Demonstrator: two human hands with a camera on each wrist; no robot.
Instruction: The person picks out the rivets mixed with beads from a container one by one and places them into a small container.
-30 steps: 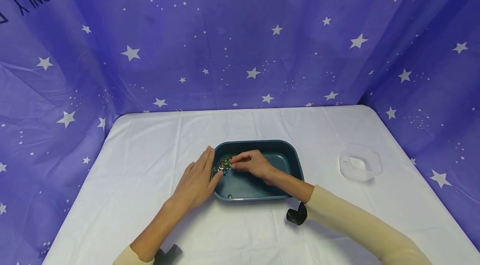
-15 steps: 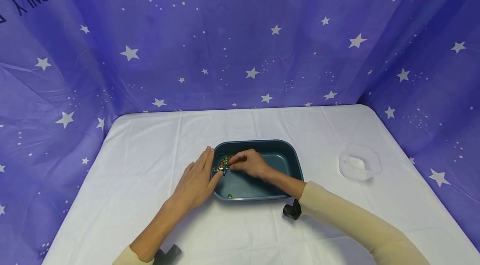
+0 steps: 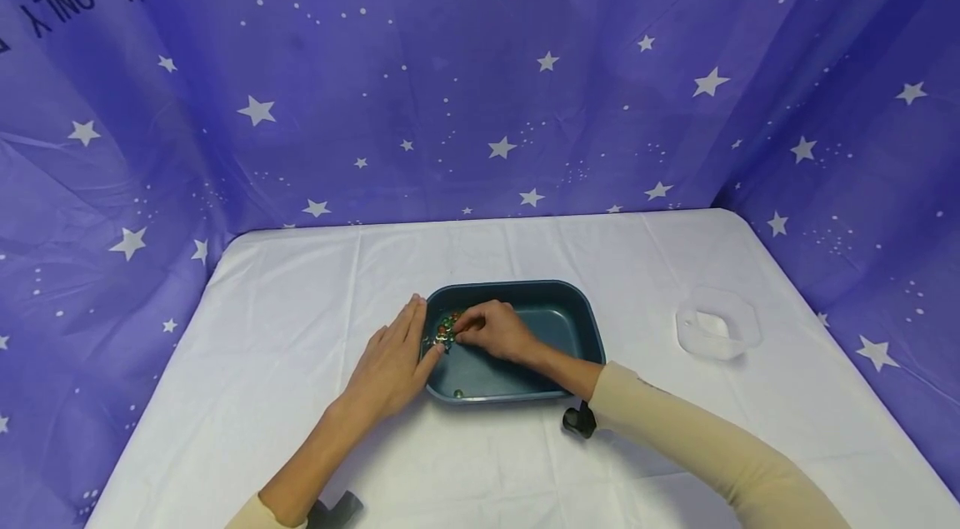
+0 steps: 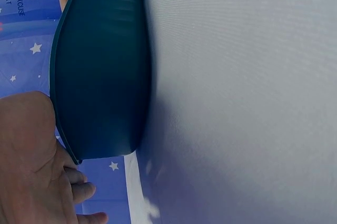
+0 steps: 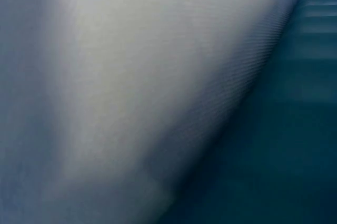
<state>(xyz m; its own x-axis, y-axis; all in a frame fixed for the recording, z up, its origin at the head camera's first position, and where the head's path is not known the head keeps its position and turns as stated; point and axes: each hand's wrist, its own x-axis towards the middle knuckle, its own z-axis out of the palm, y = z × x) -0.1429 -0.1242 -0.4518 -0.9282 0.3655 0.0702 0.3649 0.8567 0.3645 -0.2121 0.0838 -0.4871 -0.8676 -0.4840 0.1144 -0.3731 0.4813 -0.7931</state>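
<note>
A dark teal rectangular basin (image 3: 517, 386) stands on the table, with a cluster of small glassy green and orange marbles (image 3: 446, 329) at its left end. One lone marble (image 3: 459, 393) lies by the near wall. My left hand (image 3: 392, 362) rests at the left rim, fingers straight and thumb reaching over the edge beside the cluster; its palm shows against the rim in the left wrist view. My right hand (image 3: 497, 331) reaches inside, thumb and bent fingers close together at the marbles. I cannot tell whether a marble is between those fingertips.
A clear plastic container (image 3: 718, 325) sits on the right part of the white-clothed table (image 3: 300, 296). A purple star-printed curtain (image 3: 465, 96) surrounds the back and sides. In the right wrist view the basin's outer wall (image 5: 279, 145) fills the right side.
My right hand has shifted slightly left toward the cluster of marbles, its forearm following. The left hand stays at the rim, and the lone marble has not moved in the basin.
</note>
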